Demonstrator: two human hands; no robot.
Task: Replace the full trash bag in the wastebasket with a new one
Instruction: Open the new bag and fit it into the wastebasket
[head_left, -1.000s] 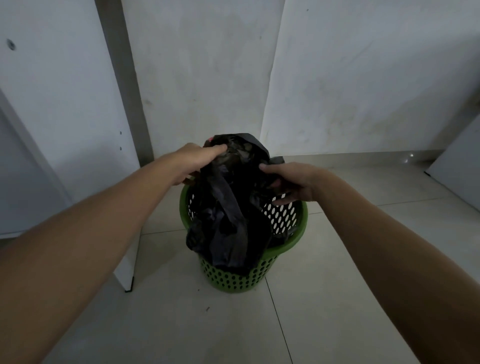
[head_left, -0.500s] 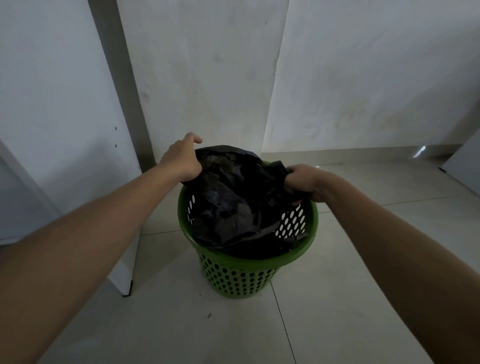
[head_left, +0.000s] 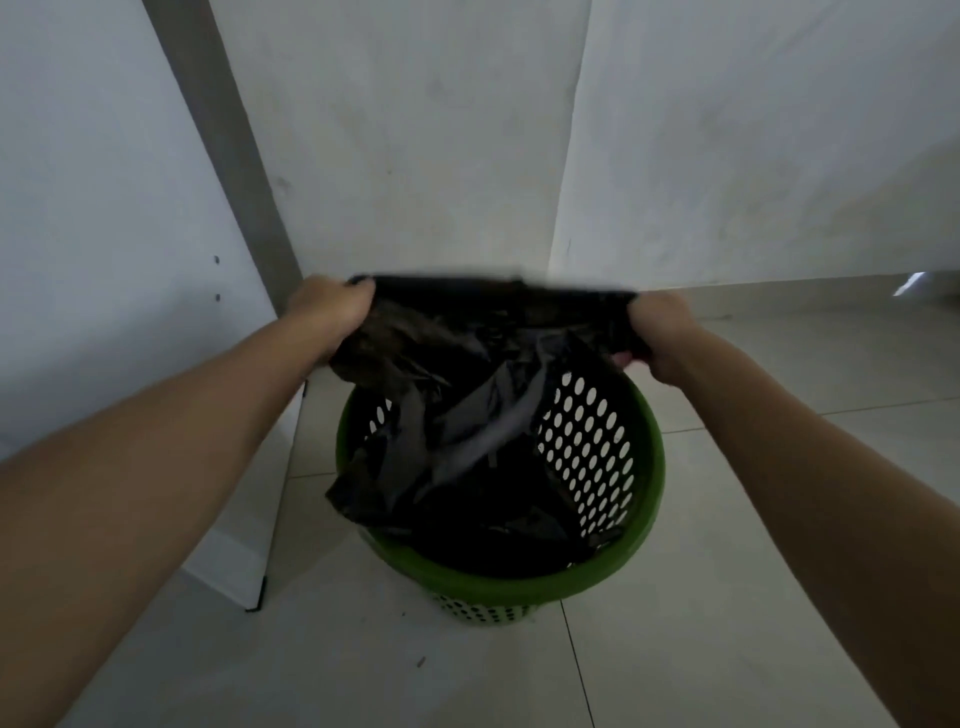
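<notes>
Left hand (head_left: 330, 312) and right hand (head_left: 660, 327) fisted on the black trash bag (head_left: 467, 395), stretched taut above the green wastebasket (head_left: 519, 582); 0.5 seconds ago it sagged, hands closer.

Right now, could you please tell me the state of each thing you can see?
Trash bag: black, mouth stretched wide, body hanging into the basket.
Wastebasket: green, upright on the floor.
Left hand: gripping the bag's edge.
Right hand: gripping the opposite edge.

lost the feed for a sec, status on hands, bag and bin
Left hand and right hand both gripping black trash bag, top edge stretched taut. Bag hangs into green wastebasket. Nothing in the way.
</notes>
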